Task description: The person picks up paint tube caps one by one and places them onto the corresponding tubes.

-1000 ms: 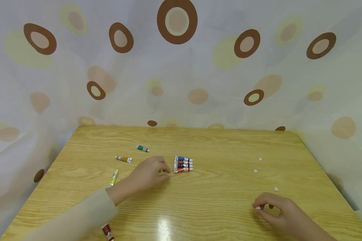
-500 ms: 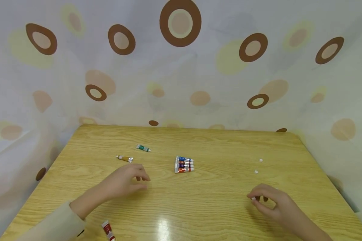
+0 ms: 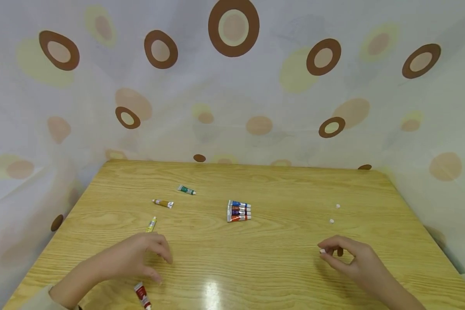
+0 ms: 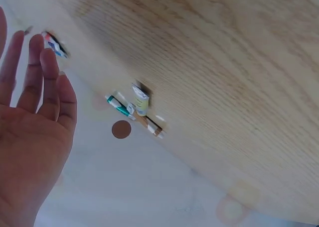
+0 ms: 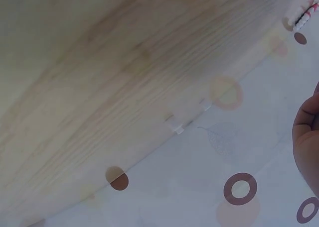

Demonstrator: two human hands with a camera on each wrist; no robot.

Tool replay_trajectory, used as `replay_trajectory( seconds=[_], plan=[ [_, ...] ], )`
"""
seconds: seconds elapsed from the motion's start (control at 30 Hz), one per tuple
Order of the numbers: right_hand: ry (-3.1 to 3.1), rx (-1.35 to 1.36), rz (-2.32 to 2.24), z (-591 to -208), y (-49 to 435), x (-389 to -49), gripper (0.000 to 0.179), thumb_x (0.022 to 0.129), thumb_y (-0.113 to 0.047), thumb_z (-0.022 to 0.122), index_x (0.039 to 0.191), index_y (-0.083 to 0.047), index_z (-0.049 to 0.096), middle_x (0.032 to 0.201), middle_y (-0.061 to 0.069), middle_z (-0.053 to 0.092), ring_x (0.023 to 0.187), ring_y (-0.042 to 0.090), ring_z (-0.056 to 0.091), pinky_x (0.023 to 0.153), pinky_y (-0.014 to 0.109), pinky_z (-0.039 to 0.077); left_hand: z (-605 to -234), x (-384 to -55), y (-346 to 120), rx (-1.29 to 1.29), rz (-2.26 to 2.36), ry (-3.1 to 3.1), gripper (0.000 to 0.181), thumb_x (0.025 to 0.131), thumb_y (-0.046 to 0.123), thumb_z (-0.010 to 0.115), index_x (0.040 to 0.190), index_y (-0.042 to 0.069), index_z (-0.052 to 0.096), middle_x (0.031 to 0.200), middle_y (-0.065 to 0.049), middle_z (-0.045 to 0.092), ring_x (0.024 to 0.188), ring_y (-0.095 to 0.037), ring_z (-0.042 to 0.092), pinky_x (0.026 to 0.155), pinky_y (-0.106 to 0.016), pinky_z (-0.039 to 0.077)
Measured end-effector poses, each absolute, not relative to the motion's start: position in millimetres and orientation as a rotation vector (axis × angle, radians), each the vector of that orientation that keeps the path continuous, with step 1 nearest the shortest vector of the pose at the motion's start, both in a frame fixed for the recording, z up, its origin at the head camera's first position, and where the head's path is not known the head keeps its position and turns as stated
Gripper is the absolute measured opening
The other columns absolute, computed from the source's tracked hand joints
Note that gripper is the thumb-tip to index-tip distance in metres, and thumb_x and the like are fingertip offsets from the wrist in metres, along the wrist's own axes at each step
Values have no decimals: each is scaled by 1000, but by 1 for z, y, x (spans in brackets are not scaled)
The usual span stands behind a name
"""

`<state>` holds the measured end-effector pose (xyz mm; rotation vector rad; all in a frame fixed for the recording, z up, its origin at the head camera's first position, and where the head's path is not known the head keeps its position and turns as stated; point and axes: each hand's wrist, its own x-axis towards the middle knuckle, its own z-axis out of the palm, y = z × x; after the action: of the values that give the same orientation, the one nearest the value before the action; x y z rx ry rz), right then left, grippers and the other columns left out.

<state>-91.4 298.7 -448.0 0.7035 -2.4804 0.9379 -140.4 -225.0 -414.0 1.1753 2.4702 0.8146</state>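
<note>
My left hand (image 3: 137,257) hovers over the near left of the table, thumb and fingers apart, holding nothing. Just below its thumb lies a dark red paint tube (image 3: 142,296). A yellow paint tube (image 3: 151,224) sits right behind the hand, partly covered by it; the left wrist view shows this yellow tube (image 4: 141,101) too. On the right, thumb and finger of my right hand (image 3: 354,262) pinch a small white piece (image 3: 323,251). Two similar white pieces, a far one (image 3: 338,206) and a nearer one (image 3: 331,221), lie beyond that hand.
Several paint tubes (image 3: 239,211) lie side by side mid-table. Farther left are an ochre tube (image 3: 163,203) and a green tube (image 3: 187,190). A patterned cloth (image 3: 232,94) hangs along the back and sides of the wooden table (image 3: 283,185).
My left hand has drawn away from the row of tubes, leftward and nearer, toward the dark red tube. The right hand shifted slightly left and away, still pinching the piece, covering a third one.
</note>
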Motion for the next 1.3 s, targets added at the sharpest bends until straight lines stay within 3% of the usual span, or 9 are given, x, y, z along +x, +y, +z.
replay_trajectory(
  seconds=[0.37, 0.6, 0.83, 1.0, 1.3],
  plan=[
    [-2436, 737, 941, -449, 298, -93, 38, 76, 12, 81, 101, -16, 77, 88, -10, 72, 76, -6, 55, 65, 10, 45, -431, -126, -241, 1361, 775, 2388, 36, 75, 49, 82, 106, 30, 79, 105, 20, 66, 99, 5, 52, 82, -22, 52],
    [-2419, 768, 925, -449, 299, -94, 45, 76, 17, 78, 105, -17, 77, 94, -6, 73, 75, -6, 54, 64, 9, 45, -439, -122, -244, 1418, 760, 2361, 24, 80, 44, 81, 100, 30, 80, 98, 19, 64, 88, 8, 44, 71, -13, 43],
    [-2425, 760, 923, -450, 300, -94, 45, 76, 19, 76, 108, -13, 77, 98, -10, 70, 78, -7, 53, 65, 9, 45, -446, -119, -244, 1478, 796, 2361, 12, 85, 37, 82, 94, 29, 82, 90, 19, 64, 83, 10, 47, 69, -8, 42],
    [-2408, 763, 933, -452, 300, -95, 48, 77, 19, 76, 111, -14, 77, 102, -13, 69, 78, -6, 52, 63, 11, 44, -449, -117, -240, 1508, 806, 2390, 1, 89, 35, 80, 89, 35, 81, 85, 21, 63, 81, 12, 45, 70, -6, 40],
    [-2453, 684, 918, -451, 296, -95, 37, 79, 12, 79, 106, -13, 77, 91, -10, 70, 75, -5, 53, 63, 12, 44, -449, -118, -234, 1475, 817, 2381, 4, 93, 34, 76, 91, 37, 77, 86, 23, 64, 85, 11, 50, 73, -9, 44]
  ],
)
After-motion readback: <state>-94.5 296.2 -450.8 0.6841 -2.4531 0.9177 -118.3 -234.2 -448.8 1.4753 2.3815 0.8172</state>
